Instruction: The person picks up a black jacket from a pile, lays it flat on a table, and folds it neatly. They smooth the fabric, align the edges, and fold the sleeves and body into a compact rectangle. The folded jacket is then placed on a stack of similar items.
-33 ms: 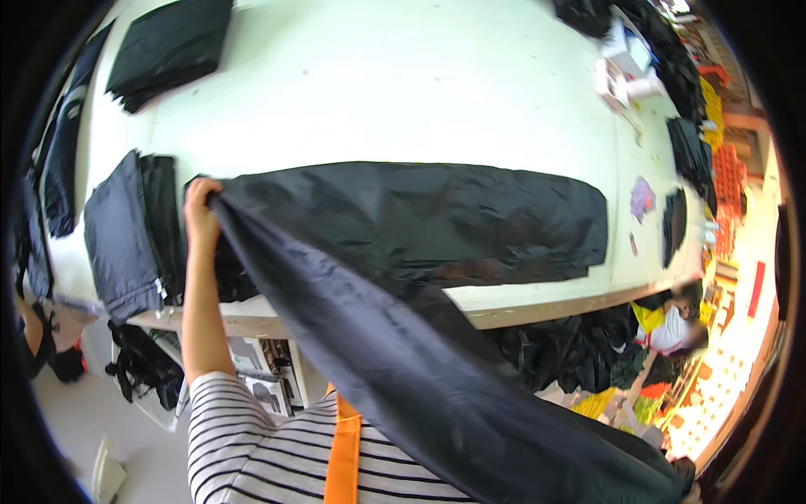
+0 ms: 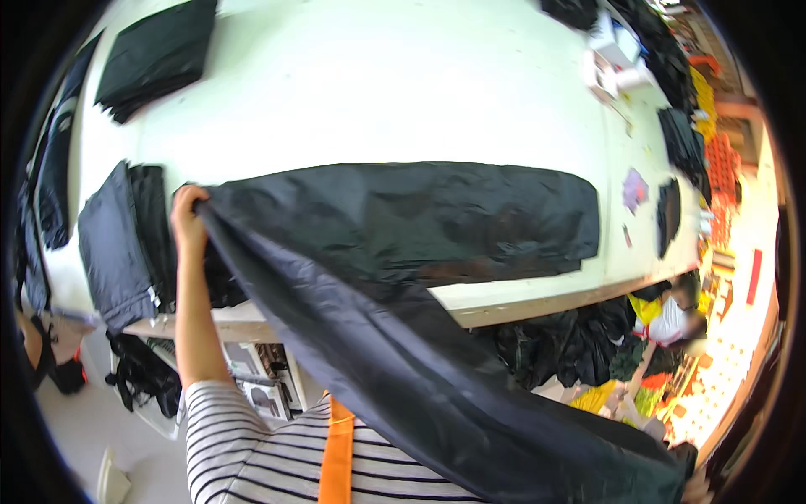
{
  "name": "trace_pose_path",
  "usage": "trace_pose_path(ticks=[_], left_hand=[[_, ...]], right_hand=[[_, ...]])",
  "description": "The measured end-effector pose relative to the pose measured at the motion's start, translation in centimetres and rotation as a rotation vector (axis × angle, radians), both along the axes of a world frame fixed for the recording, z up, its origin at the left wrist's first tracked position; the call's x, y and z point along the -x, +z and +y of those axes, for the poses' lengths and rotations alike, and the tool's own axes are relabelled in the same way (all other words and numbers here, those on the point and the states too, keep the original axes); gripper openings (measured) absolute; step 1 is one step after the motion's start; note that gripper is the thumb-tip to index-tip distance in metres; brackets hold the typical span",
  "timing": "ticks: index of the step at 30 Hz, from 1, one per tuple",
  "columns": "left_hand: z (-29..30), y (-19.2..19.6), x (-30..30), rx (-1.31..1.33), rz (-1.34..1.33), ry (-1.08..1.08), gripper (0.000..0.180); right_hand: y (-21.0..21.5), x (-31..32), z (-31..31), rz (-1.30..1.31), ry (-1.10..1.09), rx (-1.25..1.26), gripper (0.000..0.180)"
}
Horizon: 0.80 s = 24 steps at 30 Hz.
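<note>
A long black garment [image 2: 437,218] lies spread across the white table [image 2: 378,101]. My left hand [image 2: 186,214] is shut on its left end near the table's front edge, arm stretched forward. From that hand a second layer of the black fabric [image 2: 403,370] runs taut and diagonal over my striped shirt to the lower right corner. A sliver of what looks like my right hand [image 2: 695,487] shows at that end, mostly hidden by the cloth, so its grip is unclear.
A folded black stack [image 2: 155,55] lies at the far left. Dark grey garments [image 2: 113,244] hang over the left edge beside my left hand. Black pieces [image 2: 682,139], a purple scrap [image 2: 635,189] and white boxes [image 2: 613,59] sit at right. Black clothes [image 2: 571,344] are heaped under the table.
</note>
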<state>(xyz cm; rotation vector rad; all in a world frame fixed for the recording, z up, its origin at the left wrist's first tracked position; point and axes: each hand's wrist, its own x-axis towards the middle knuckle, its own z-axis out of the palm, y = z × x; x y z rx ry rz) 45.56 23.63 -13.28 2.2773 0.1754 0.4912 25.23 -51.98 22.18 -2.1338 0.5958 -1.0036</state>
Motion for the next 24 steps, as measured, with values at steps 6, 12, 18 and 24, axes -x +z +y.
trace_pose_path(ticks=[6,12,18,24], left_hand=[[-8.2,6.7,0.1,-0.331,0.071,-0.219,0.024],[-1.8,2.4,0.4,-0.654,0.467,0.059,0.035],[-34.3,14.8,-3.8,-0.534,0.191,-0.042,0.050],[-45.7,11.2,-2.8,-0.727,0.663,-0.403,0.113]], right_hand=[[-1.1,-13.1,-5.3,-0.216,0.649,-0.521,0.037],[-23.6,-31.0,-4.5,0.293,0.389,0.262,0.035],[-32.4,-32.3,-6.3,0.525,0.434,0.104,0.036],[-32.1,-32.8,-7.2,0.525,0.523,0.205,0.033]])
